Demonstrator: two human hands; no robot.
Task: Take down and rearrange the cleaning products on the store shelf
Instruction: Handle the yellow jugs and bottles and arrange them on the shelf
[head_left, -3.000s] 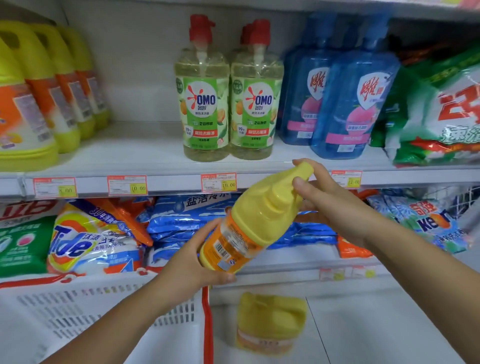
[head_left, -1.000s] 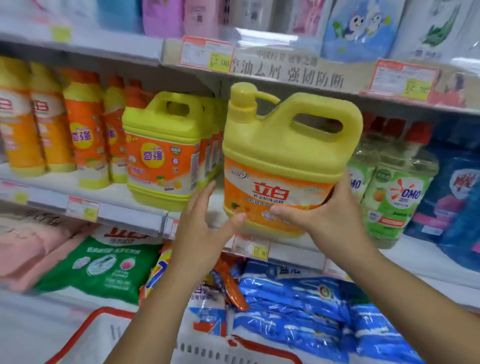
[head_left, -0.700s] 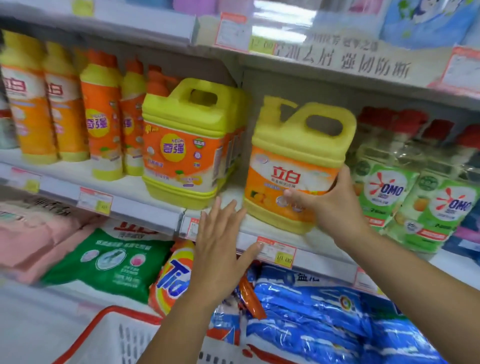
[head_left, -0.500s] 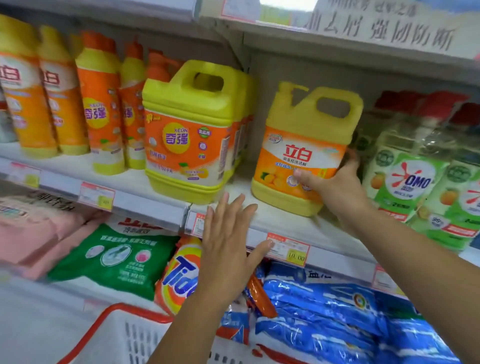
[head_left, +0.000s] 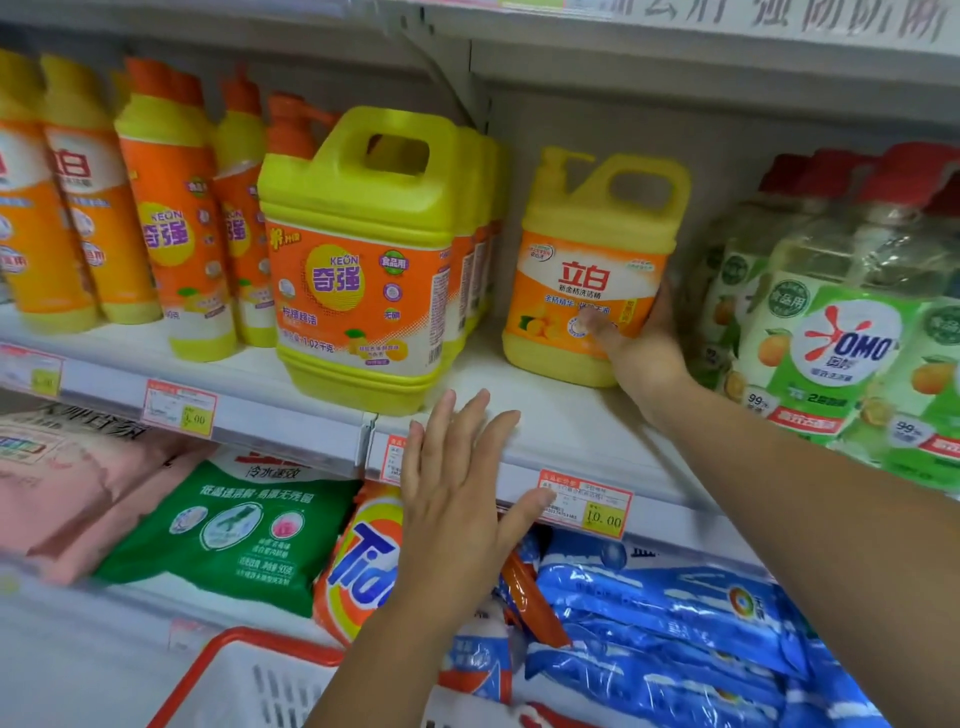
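Observation:
A yellow detergent jug (head_left: 592, 265) with an orange and white label stands upright on the white middle shelf (head_left: 561, 431), deep toward the back. My right hand (head_left: 641, 343) holds its lower right side, thumb across the label and fingers behind. My left hand (head_left: 457, 493) hovers flat with spread straight fingers over the shelf's front edge, holding nothing. A larger yellow Keon jug (head_left: 363, 260) stands just left of the gap.
Orange and yellow detergent bottles (head_left: 171, 234) line the shelf's left part; green OMO bottles (head_left: 841, 332) crowd the right. Below lie a green bag (head_left: 234, 530), a Tide bag (head_left: 363, 561) and blue bags (head_left: 675, 623). A red-rimmed white basket (head_left: 249, 680) sits at the bottom.
The jug went from both hands in front of the shelf to standing on it, pushed back by my right hand. My left hand let go and dropped to the shelf edge.

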